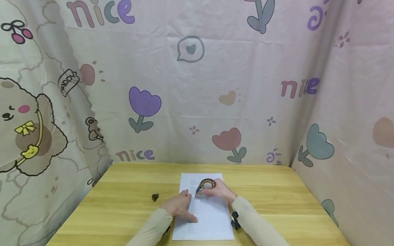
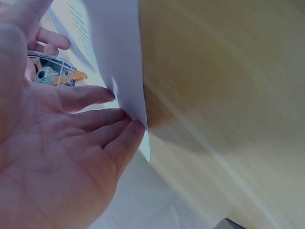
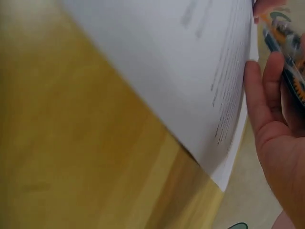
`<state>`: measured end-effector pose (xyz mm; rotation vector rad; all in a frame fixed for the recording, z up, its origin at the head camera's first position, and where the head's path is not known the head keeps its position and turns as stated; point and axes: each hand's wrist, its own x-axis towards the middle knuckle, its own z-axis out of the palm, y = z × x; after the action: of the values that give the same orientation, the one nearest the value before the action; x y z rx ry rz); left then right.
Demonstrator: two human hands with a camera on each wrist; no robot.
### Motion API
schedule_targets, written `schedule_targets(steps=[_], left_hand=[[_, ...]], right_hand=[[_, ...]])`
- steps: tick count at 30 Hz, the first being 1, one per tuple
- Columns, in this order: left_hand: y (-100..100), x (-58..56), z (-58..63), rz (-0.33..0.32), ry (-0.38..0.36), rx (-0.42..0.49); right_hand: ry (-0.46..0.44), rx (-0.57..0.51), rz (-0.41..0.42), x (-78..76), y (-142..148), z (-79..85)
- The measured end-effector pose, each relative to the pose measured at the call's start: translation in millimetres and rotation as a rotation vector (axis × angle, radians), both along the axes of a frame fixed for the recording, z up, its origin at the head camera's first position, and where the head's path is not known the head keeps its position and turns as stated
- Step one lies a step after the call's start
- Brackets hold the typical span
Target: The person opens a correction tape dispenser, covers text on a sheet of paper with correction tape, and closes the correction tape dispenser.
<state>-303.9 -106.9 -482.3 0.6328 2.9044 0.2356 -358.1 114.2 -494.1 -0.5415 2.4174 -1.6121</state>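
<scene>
Head view: right hand [image 1: 220, 191] pinches the correction tape [image 1: 203, 185], left hand [image 1: 180, 205] spread on the paper [image 1: 213, 223]; pin that flat, go steady imo.

This is a small desk nook walled in by cloth; whether it stands in a home or an office cannot be told. The table [image 1: 123, 205] has a pale yellow wood-grain top, and a printed sheet [image 1: 212, 227] lies midway between its left and right edges. Along the far edge hangs a creased back cloth [image 1: 191, 85] with tulips [image 1: 144, 101] and "nice"; a left cloth [image 1: 72, 140] with a cartoon bear [image 1: 30, 136] and a right cloth [image 1: 357, 85] flank the sides.
</scene>
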Motion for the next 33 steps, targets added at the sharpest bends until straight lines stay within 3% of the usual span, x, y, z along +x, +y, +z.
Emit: schedule_targets(steps=[12,33], left_hand=[[1.9,3.0,0.6,0.013,-0.004,-0.001],[1.9,3.4,2.0,0.005,-0.009,-0.003]], right_hand=[[0.038,0.056,0.040,-8.0,-2.3,-3.2],[0.094,0.111,0.045,-8.9,-4.4,-3.1]])
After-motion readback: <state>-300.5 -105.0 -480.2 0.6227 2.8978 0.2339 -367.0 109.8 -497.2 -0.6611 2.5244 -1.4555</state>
